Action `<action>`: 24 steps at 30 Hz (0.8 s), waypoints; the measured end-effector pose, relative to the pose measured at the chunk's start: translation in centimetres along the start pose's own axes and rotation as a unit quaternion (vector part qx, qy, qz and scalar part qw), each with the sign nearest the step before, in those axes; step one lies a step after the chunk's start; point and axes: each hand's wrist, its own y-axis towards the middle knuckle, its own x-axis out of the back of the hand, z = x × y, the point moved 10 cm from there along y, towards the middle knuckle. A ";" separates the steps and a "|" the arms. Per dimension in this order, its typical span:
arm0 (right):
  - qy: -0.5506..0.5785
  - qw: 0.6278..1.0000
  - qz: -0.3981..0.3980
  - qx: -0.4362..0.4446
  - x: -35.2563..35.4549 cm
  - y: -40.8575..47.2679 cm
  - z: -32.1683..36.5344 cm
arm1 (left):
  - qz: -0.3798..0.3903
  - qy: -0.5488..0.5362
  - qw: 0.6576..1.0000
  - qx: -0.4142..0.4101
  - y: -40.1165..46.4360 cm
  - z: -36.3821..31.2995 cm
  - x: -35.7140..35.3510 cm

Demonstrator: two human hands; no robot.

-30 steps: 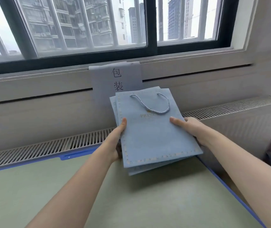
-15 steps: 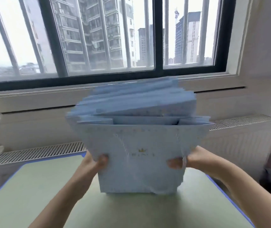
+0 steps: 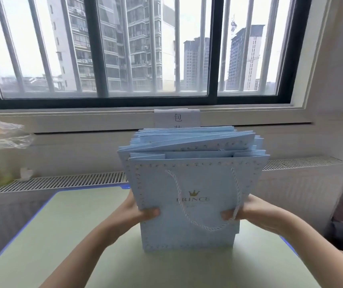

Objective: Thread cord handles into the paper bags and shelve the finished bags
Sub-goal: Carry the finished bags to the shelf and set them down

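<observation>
Two hands, left hand (image 3: 140,213) and right hand (image 3: 247,213), grasp one upright stack of blue paper bags (image 3: 187,204), too many to count; one white cord handle (image 3: 208,226) shows.

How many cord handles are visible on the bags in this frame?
1. The cord handle hangs down the front bag of the upright stack, its right strand under the right hand's thumb. Handles on bags behind may be hidden; the left hand grips the stack's other side.
</observation>
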 end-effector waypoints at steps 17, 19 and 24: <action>0.115 0.986 -0.075 0.099 -1.0 4.2 3.3 | -0.161 -0.072 0.984 -0.017 0.9 -1.0 4.5; 0.112 0.982 -0.125 0.091 -1.0 6.5 3.3 | -0.212 -0.102 0.972 0.021 1.5 -0.1 5.9; 0.161 0.978 -0.135 -0.001 -2.1 13.0 1.5 | -0.228 -0.144 0.951 0.152 3.3 4.0 9.2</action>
